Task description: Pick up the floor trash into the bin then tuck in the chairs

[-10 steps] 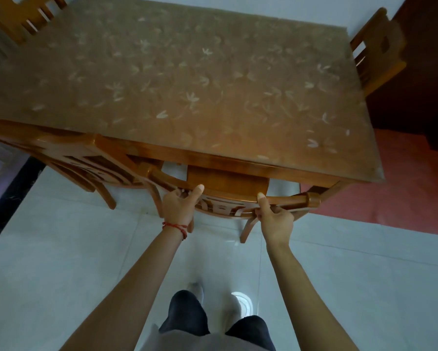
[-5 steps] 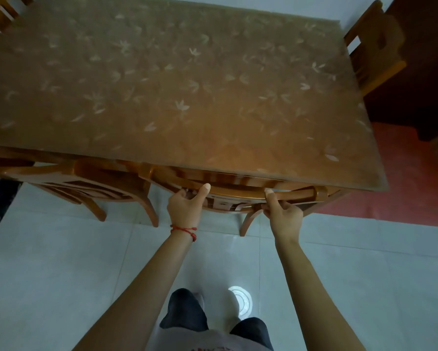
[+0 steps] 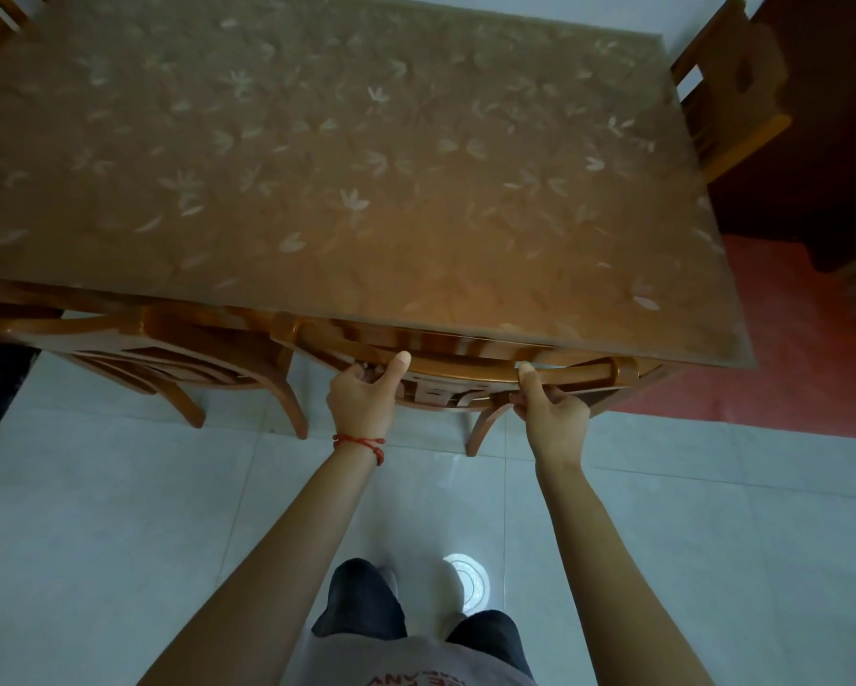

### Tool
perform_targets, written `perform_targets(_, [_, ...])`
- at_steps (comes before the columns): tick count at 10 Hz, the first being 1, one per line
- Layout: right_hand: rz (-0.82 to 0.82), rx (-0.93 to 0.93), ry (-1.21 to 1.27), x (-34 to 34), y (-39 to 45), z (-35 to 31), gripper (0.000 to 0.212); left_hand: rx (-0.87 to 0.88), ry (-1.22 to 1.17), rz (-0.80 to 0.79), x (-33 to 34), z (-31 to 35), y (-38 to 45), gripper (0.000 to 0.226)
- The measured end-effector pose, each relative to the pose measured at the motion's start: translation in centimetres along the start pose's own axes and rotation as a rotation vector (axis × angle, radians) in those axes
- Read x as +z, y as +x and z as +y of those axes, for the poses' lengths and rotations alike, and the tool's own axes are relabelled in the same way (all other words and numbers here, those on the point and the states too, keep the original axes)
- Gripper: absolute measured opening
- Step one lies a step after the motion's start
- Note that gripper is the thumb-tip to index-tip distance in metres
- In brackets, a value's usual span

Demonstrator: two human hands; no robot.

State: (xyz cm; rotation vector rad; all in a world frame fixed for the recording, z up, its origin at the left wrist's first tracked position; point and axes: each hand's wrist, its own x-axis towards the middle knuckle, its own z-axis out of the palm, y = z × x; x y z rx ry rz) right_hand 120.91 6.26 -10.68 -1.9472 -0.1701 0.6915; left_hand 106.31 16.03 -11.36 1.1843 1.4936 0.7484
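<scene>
Your hands are on the curved top rail of the orange-brown wooden chair (image 3: 470,371), whose back sits right up against the near edge of the table, seat tucked out of sight beneath. Your left hand (image 3: 364,396) grips the rail, fingers curled under it, thumb lying straight up along its face. Your right hand (image 3: 552,413) grasps the same rail further along, thumb pressed on top and fingers wrapped below. A red string bracelet (image 3: 359,444) circles your left wrist.

Just beyond your fingertips spreads the brown rectangular table (image 3: 366,165), its top covered in a pale leaf pattern. To the left of your left hand, a second wooden chair (image 3: 168,349) is pushed in beside the first. Far off past your right hand, a third wooden chair (image 3: 723,91) stands at the table's end.

Behind your wrists lies the pale tiled floor (image 3: 119,512), and a red floor area (image 3: 787,349) to the right.

No bin or other container shows anywhere here.
</scene>
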Motion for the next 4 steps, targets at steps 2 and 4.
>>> perform_targets(2, [-0.025, -0.036, -0.071, -0.2, -1.1, -0.2, 0.049, 0.001, 0.074, -0.041, -0.7, 1.1, -0.9, 0.043])
perform_targets(4, [-0.108, -0.204, -0.261, -2.1, -3.1, 0.5, 0.033, 0.109, 0.235, -0.044, -2.1, 0.5, -3.0, 0.043])
